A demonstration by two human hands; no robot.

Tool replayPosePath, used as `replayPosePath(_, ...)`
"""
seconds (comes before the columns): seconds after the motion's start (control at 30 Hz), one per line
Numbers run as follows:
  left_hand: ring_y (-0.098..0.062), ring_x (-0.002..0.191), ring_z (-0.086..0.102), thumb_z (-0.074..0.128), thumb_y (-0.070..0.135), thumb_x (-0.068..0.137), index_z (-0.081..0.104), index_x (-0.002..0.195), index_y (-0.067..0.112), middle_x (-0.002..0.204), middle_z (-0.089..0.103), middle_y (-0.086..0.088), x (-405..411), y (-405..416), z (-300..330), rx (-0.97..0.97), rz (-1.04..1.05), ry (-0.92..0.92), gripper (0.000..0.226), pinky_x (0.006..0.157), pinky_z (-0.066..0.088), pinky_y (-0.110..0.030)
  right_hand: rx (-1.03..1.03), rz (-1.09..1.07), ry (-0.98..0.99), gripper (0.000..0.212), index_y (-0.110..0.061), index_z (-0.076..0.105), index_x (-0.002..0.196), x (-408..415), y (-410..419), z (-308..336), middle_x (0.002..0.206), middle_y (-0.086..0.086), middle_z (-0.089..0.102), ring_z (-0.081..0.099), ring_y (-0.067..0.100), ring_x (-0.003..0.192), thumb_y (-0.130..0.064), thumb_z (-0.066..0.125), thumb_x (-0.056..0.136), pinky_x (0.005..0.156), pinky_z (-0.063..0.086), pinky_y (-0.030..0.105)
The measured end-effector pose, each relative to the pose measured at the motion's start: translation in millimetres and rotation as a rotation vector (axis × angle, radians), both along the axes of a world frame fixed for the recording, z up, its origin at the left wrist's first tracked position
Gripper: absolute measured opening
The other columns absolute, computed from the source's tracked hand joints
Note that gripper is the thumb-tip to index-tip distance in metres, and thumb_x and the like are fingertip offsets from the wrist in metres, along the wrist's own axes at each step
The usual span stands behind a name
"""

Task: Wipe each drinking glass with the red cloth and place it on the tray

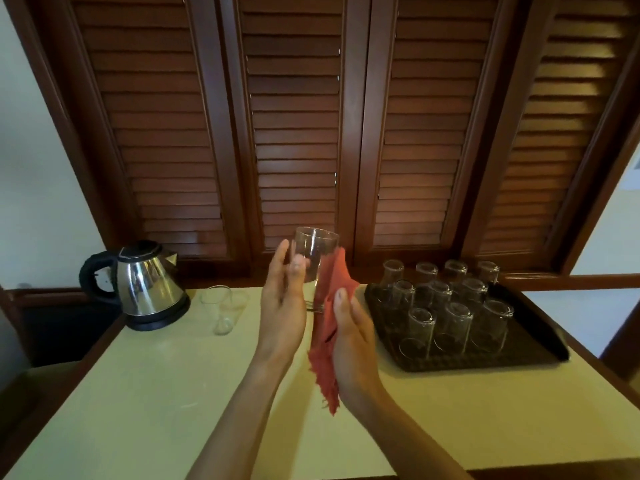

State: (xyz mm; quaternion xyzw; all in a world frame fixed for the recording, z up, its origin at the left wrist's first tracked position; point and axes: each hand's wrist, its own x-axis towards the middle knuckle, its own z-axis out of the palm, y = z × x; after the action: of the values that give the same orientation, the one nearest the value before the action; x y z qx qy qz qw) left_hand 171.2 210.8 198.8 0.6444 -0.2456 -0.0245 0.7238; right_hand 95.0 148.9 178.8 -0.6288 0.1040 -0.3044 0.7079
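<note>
A stainless-steel electric kettle [138, 285] with a black handle, lid and base is seen well to the left of the left hand [282, 306], and it is set upright near the far left corner of a table [156, 393]. The table's pale yellow top is spread beneath both hands and is edged in dark wood. Beyond the hands, the back of the scene is filled by four dark brown louvred wooden shutters [294, 133], which are closed. A white wall [31, 168] is seen far to the left of the left hand, and a lit opening [620, 223] is visible far to the right of the right hand [349, 327].
</note>
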Motion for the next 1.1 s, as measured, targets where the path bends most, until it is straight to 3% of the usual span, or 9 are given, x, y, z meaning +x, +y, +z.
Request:
replayPosePath(0.13,0.003,0.117,0.057,0.027,0.046,0.108,0.034,0.154,0.043,0.134,0.058,0.015,-27.8,0.3,-8.0,0.106,-0.092,0.014,0.047,0.072,0.054,-0.01,0.063,-0.027,-0.035,0.037,-0.033,0.065,0.115,11.1,-22.4,25.4,0.1,-0.007,0.076,0.071,0.009,0.097,-0.046,0.031,0.106,0.074,0.057,0.022)
replayPosePath(0.33,-0.01,0.131,0.049,0.035,0.065,0.094,0.042,0.149,0.039,0.139,0.045,0.008,-4.1,6.7,10.3,0.078,-0.019,-0.014,0.061,0.112,0.047,-0.039,0.062,0.02,-0.043,0.045,-0.033,0.062,0.121,-5.8,12.0,-4.3,0.106,0.015,0.069,0.07,0.03,0.097,-0.065,0.041,0.098,0.074,0.06,0.035)
replayPosePath(0.47,0.007,0.1,0.067,0.039,0.044,0.103,0.045,0.14,0.034,0.119,0.062,0.004,-22.3,6.0,-1.7,0.051,-0.035,-0.06,0.039,0.075,0.055,-0.013,0.05,-0.055,-0.053,0.04,-0.028,0.066,0.118,10.3,-17.2,25.2,0.105,0.003,0.075,0.072,0.021,0.103,-0.048,0.032,0.105,0.097,0.055,0.045)
replayPosePath(0.53,0.017,0.104,0.059,0.029,0.041,0.109,0.043,0.149,0.03,0.124,0.059,0.012,-24.6,0.8,-4.4,0.07,-0.005,-0.077,0.043,0.081,0.053,-0.009,0.048,-0.056,-0.065,0.039,-0.029,0.066,0.118,15.9,-19.5,28.7,0.106,-0.001,0.076,0.071,0.016,0.104,-0.046,0.032,0.107,0.1,0.054,0.046)
replayPosePath(0.63,0.006,0.127,0.047,0.027,0.07,0.098,0.038,0.152,0.042,0.138,0.044,0.016,-12.4,-0.7,8.3,0.085,-0.017,-0.075,0.061,0.112,0.045,-0.029,0.007,-0.007,-0.062,0.035,-0.037,0.063,0.122,7.8,0.0,-2.5,0.111,-0.002,0.073,0.068,0.018,0.111,-0.053,0.037,0.104,0.095,0.056,0.039)
replayPosePath(0.7,0.004,0.124,0.05,0.05,0.072,0.089,0.034,0.14,0.052,0.134,0.04,0.018,-5.9,1.3,14.7,0.058,-0.03,-0.067,0.057,0.105,0.048,-0.027,-0.008,0.009,-0.065,0.033,-0.037,0.061,0.124,-0.9,9.4,-9.0,0.11,-0.002,0.073,0.069,0.018,0.107,-0.051,0.038,0.105,0.087,0.059,0.031)
replayPosePath(0.77,0.008,0.112,0.06,0.067,0.038,0.095,0.027,0.133,0.049,0.128,0.048,0.013,-10.6,2.5,8.2,0.03,-0.053,-0.094,0.056,0.092,0.055,-0.023,0.004,-0.005,-0.055,0.032,-0.034,0.063,0.119,3.3,0.6,2.7,0.102,0.003,0.074,0.072,0.026,0.098,-0.046,0.036,0.107,0.074,0.061,0.028)
replayPosePath(0.93,0.016,0.12,0.05,0.055,0.046,0.089,0.037,0.147,0.042,0.135,0.046,0.021,-22.0,2.7,-7.5,0.033,-0.054,-0.085,0.061,0.085,0.051,-0.006,0.062,-0.032,-0.09,0.037,-0.027,0.065,0.12,11.2,-24.0,24.7,0.096,-0.005,0.077,0.073,0.009,0.091,-0.041,0.033,0.107,0.072,0.057,0.02)
replayPosePath(1.1,0.01,0.121,0.048,0.042,0.05,0.1,0.031,0.156,0.042,0.138,0.044,0.016,-3.2,1.9,0.9,0.049,0.009,-0.027,0.058,0.084,0.045,0.001,0.074,0.031,-0.085,0.035,-0.035,0.064,0.126,6.1,3.0,-7.6,0.115,0.004,0.072,0.068,0.02,0.112,-0.05,0.039,0.105,0.094,0.056,0.041)
